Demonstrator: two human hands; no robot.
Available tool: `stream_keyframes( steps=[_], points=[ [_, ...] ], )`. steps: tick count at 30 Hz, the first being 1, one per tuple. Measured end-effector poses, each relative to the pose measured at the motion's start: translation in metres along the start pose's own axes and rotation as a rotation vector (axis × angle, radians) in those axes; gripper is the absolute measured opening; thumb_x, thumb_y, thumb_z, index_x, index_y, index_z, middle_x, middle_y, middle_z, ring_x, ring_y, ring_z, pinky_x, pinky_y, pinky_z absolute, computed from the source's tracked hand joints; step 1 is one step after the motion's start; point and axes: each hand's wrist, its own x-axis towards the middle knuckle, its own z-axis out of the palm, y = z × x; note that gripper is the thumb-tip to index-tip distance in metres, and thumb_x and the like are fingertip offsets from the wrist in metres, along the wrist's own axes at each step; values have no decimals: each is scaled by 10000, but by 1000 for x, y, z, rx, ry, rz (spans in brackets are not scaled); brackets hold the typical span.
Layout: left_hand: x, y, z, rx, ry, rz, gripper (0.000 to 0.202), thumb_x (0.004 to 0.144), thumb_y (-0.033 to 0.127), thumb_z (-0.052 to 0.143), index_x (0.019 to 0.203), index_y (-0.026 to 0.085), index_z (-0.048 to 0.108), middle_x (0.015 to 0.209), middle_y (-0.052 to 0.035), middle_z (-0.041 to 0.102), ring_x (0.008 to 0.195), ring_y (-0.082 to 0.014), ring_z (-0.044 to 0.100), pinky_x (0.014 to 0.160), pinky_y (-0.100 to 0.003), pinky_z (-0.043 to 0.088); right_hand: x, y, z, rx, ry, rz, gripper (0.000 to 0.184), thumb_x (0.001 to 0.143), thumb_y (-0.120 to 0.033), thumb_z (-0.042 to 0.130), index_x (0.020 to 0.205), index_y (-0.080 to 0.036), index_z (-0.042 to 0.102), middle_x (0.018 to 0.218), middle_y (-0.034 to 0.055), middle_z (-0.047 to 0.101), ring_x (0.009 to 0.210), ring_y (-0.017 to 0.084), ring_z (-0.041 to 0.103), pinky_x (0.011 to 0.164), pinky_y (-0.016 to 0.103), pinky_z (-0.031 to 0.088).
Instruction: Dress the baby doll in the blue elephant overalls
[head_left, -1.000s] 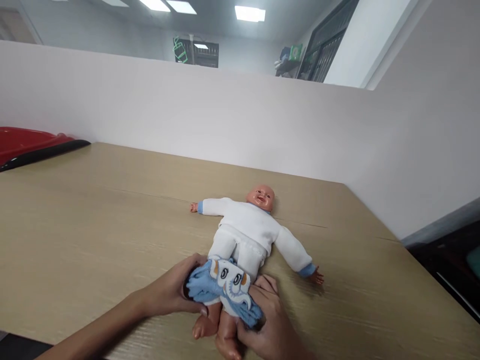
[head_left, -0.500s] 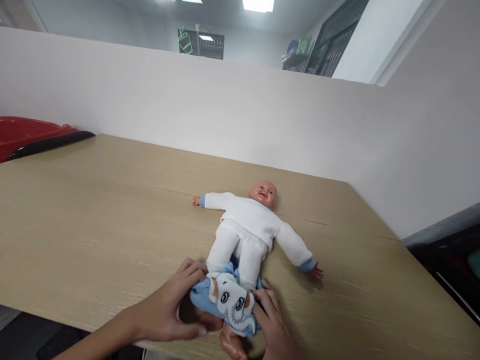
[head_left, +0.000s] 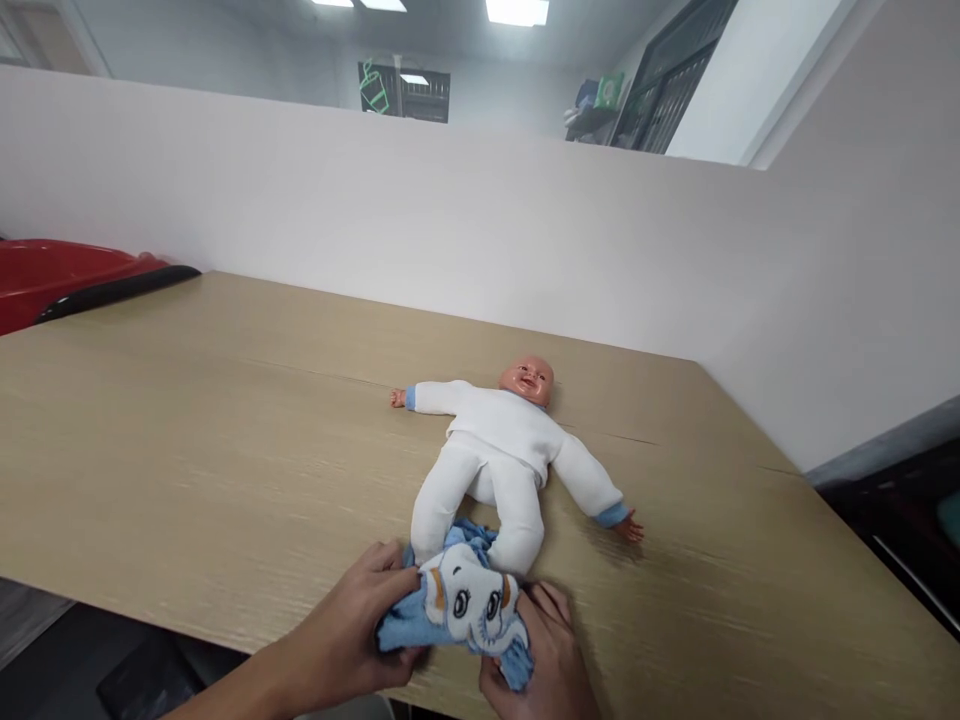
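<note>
A baby doll in a white top with blue cuffs lies face up on the wooden table, arms spread and head away from me. Around its lower legs is a bunched blue cloth garment with an embroidered elephant face, perhaps doll trousers. My left hand grips the garment's left side, thumb below. On the other side my right hand has its fingers closed on the cloth beside the elephant's trunk. The doll's feet are hidden by the garment.
The wooden table runs up to a white wall with a window or mirror above. At the far left is a red plastic thing with a black rim. A dark object stands beyond the right edge.
The garment has moved a little down toward the doll's feet, covering the foot that showed before. The doll's knees have spread apart. Both hands have closed more tightly on the cloth.
</note>
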Motion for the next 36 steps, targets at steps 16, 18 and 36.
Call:
stream_keyframes(
  steps=[16,18,36],
  points=[
    [-27,12,12,4,67,69,122,861,105,602,880,222,576,879,-36,679,852,-225,528,726,-324,377,-35,-29,13,1,204,342,370,671,-73,570,981,-267,518,858,33,620,800,292,627,710,369,497],
    [-32,11,13,-3,137,92,119,867,103,564,861,220,543,851,-35,650,824,-214,535,698,-309,378,-39,-33,10,10,225,357,379,669,-51,550,977,-267,514,848,32,616,803,289,620,722,369,494],
    [-42,12,3,-109,174,-37,431,732,89,600,1133,244,639,990,-40,620,935,-240,581,835,-351,487,-54,-27,16,85,247,191,288,783,-154,639,1040,-251,550,774,9,661,634,232,661,561,300,532]
  ],
)
